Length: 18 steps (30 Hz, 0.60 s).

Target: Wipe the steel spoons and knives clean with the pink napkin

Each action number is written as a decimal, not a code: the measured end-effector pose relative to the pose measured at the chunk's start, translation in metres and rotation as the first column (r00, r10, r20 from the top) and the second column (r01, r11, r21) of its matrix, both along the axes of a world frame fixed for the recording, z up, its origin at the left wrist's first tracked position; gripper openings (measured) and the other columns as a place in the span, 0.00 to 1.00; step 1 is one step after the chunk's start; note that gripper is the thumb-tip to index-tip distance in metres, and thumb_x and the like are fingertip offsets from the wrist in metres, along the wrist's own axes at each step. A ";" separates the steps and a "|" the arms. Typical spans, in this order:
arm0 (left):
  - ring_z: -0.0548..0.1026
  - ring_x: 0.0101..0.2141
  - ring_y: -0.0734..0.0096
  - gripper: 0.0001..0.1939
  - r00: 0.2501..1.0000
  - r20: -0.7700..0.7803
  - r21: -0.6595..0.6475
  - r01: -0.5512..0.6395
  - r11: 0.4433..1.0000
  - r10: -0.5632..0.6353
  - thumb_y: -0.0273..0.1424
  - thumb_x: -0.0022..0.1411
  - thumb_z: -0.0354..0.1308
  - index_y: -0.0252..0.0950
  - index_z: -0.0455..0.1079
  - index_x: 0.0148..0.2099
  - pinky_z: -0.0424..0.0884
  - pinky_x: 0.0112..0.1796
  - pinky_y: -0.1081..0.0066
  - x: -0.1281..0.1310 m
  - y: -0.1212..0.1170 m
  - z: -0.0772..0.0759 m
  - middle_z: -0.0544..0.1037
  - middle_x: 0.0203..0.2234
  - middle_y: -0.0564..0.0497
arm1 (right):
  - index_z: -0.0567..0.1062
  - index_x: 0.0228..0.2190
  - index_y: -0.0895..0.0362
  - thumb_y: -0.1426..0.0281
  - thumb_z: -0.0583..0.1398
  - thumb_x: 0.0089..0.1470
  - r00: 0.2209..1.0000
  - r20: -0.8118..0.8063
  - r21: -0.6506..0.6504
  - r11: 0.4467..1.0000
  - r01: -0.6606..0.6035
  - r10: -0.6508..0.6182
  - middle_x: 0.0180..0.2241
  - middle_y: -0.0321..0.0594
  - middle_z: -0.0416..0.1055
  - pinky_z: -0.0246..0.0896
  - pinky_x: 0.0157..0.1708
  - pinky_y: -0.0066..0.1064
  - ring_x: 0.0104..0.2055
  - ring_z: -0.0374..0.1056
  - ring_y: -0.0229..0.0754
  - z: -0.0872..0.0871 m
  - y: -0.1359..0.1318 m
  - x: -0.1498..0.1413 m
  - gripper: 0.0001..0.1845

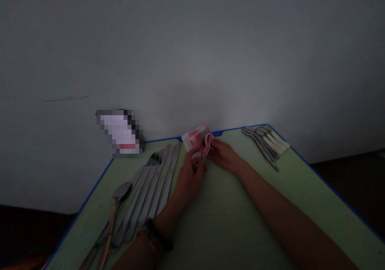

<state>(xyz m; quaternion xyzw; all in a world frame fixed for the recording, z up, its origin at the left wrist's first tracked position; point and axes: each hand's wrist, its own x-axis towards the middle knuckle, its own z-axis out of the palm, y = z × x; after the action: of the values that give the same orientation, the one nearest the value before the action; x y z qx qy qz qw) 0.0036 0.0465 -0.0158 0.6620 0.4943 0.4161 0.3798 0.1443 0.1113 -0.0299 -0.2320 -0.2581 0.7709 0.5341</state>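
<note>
Near the table's far edge, both hands meet at a pink-and-white cloth (195, 137). My right hand (224, 154) is closed on the cloth's folded side. My left hand (190, 177), with a dark band on its wrist, is closed just below it on a thin piece of metal cutlery (201, 154). The cloth and fingers cover most of this piece, so its kind is hidden. Left of my left hand lies a row of long flat metal knives (150, 185). Beside them is a large spoon (122, 190) with a copper-coloured handle.
Small spoons (260, 141) and white-handled cutlery (274, 141) lie fanned at the far right of the green table (234, 230). A blurred-out phone-like device (120, 131) leans on the wall (192, 53) at the far left corner. Blue trim (326, 185) runs along the table's edge.
</note>
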 end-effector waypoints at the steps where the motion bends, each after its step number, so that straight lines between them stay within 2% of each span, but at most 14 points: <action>1: 0.71 0.27 0.72 0.21 1.000 0.010 -0.006 -0.009 1.000 0.009 0.34 0.64 0.49 0.36 0.54 0.58 0.65 0.30 0.72 0.000 0.000 -0.001 0.72 0.28 0.53 | 0.74 0.32 0.56 0.69 0.65 0.47 1.000 0.000 0.002 1.000 0.001 -0.001 0.28 0.33 0.73 0.63 0.32 0.27 0.29 0.67 0.34 0.000 0.000 0.000 0.08; 10: 0.62 0.21 0.75 0.21 0.995 0.045 0.004 -0.084 0.996 0.084 0.34 0.65 0.46 0.34 0.52 0.58 0.58 0.24 0.75 -0.002 0.001 -0.003 0.64 0.21 0.58 | 0.73 0.36 0.55 0.67 0.58 0.55 1.000 -0.012 0.013 1.000 -0.022 0.022 0.30 0.36 0.74 0.63 0.34 0.29 0.30 0.66 0.36 -0.002 0.003 0.001 0.07; 13: 0.60 0.20 0.76 0.21 0.992 0.042 0.005 -0.122 0.993 0.121 0.34 0.65 0.45 0.35 0.53 0.59 0.56 0.23 0.75 -0.003 0.001 -0.003 0.63 0.21 0.59 | 0.73 0.38 0.57 0.62 0.53 0.58 0.998 -0.047 -0.009 0.999 -0.037 0.037 0.31 0.38 0.74 0.63 0.36 0.31 0.32 0.67 0.39 -0.004 0.007 0.002 0.14; 18: 0.59 0.20 0.76 0.21 0.993 0.005 0.025 -0.114 0.993 0.114 0.34 0.65 0.46 0.36 0.55 0.58 0.55 0.23 0.76 -0.003 0.000 -0.001 0.60 0.19 0.60 | 0.72 0.41 0.58 0.55 0.50 0.59 0.990 -0.080 0.012 0.994 -0.113 0.113 0.34 0.41 0.75 0.63 0.42 0.35 0.37 0.69 0.42 -0.001 0.007 0.005 0.22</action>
<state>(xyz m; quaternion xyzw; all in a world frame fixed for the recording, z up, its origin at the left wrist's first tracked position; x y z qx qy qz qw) 0.0005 0.0470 -0.0172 0.6366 0.5253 0.4448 0.3479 0.1494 0.1185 -0.0307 -0.1835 -0.2520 0.8077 0.5005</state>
